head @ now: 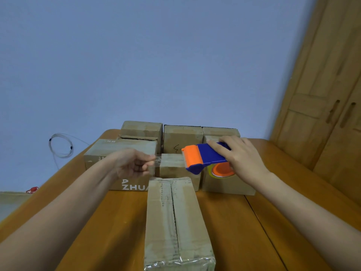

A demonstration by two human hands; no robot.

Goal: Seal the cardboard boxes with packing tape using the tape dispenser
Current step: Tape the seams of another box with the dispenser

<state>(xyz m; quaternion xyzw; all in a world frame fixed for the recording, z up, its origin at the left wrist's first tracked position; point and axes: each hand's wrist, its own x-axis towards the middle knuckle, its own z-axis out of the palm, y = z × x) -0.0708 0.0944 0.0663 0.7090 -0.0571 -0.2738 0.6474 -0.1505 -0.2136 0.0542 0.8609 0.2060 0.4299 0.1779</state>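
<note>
A long cardboard box (pixel 177 222) lies lengthwise on the wooden table (pixel 244 222) in front of me, its top seam running away from me. My right hand (pixel 242 159) grips a blue and orange tape dispenser (pixel 205 159) held in the air above the box's far end. A strip of clear tape (pixel 170 161) stretches left from the dispenser's orange blade. My left hand (pixel 132 163) pinches the free end of that strip between thumb and fingers.
Several more cardboard boxes (pixel 121 153) stand in a cluster at the far side of the table, one printed with white letters. A coiled wire (pixel 60 145) hangs on the blue wall at left. Wooden cabinet doors (pixel 332 94) stand at right.
</note>
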